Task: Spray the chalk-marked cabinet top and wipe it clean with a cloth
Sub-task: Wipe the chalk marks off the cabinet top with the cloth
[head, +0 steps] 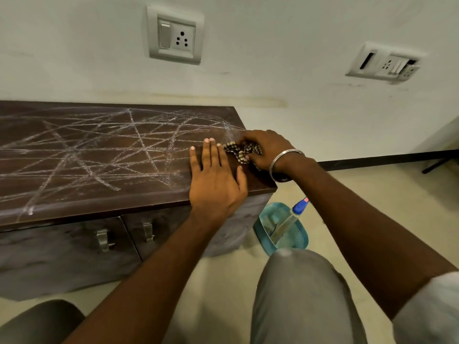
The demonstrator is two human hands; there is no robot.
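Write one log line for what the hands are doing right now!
left hand: flat on cabinet top | right hand: gripping cloth | chalk marks: unwiped | spray bottle: in basin on floor

Chalk-scrawled dark cabinet top (99,150), bunched striped cloth (242,150) apparently near its right end.

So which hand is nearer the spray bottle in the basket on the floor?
Right. The right hand grips the cloth at the cabinet top's end, almost above the spray bottle. The left hand lies flat farther left.
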